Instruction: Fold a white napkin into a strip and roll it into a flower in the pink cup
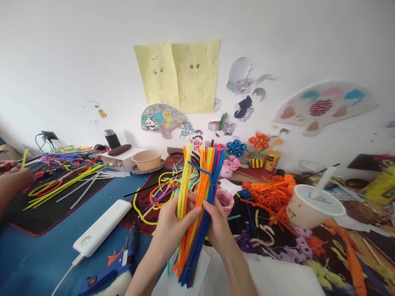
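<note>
A thick bundle of pipe cleaners [197, 230], in yellow, orange and blue, stands nearly upright between my two hands, tilted a little. My left hand [173, 224] grips its yellow and orange side, the thumb lying across the front. On the blue side my right hand [220, 228] is closed around the bundle, its thumb near the other thumb. One blue pipe cleaner [200, 169] bends across the upper part. Behind the bundle lie loose coloured pipe cleaners [163, 191] and a pink pot [226, 199], partly hidden by my right hand.
A blue glue gun [114, 267] and a white power bank [101, 228] lie at left. Another person's hand [18, 179] is at the far left, by more pipe cleaners [68, 158]. At right stand a lidded cup with a straw [313, 207] and orange pipe-cleaner pieces [268, 191].
</note>
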